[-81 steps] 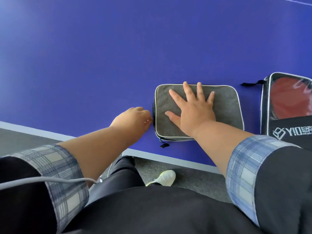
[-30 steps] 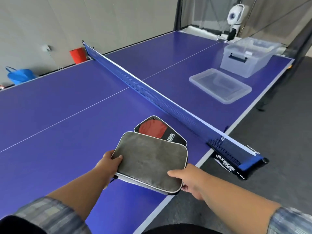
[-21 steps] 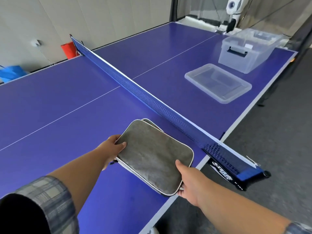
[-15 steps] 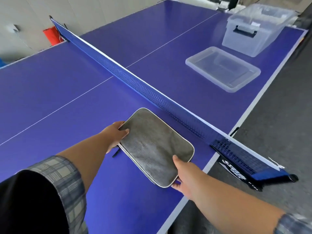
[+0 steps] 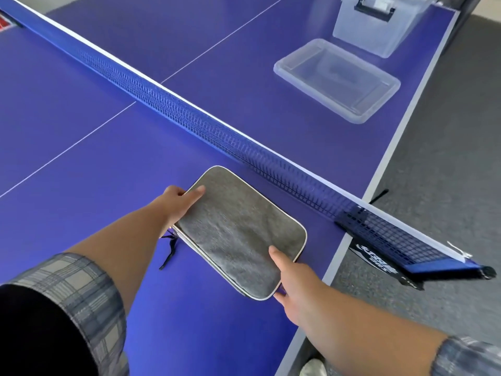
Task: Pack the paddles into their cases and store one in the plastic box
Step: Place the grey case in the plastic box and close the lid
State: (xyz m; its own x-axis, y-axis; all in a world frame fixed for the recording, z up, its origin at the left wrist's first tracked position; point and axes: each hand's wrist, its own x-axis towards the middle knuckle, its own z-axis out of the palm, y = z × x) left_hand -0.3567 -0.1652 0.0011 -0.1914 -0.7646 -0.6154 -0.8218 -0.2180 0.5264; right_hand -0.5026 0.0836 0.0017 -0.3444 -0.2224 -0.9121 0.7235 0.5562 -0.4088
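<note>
A grey fabric paddle case (image 5: 238,229) with pale piping is held flat between both hands, low over the blue table near the net. My left hand (image 5: 176,204) grips its far-left corner, thumb on top. My right hand (image 5: 290,278) grips its near-right corner, thumb on top and fingers underneath. Black zipper cords (image 5: 169,248) dangle from its left edge. The second, black case with the red paddle is hidden beneath the grey one. The clear plastic box (image 5: 379,25) stands beyond the net at the far right, with its lid (image 5: 336,80) lying flat in front of it.
The blue net (image 5: 189,118) crosses the table (image 5: 81,147) diagonally, its clamp (image 5: 401,256) overhanging the right edge. Grey carpet (image 5: 447,158) lies to the right. A shoe tip (image 5: 311,367) shows below the table edge.
Both hands lifted the grey case, carried it rightward and lowered it over the black case with the red paddle, which is now hidden. My view has dropped closer to the table.
</note>
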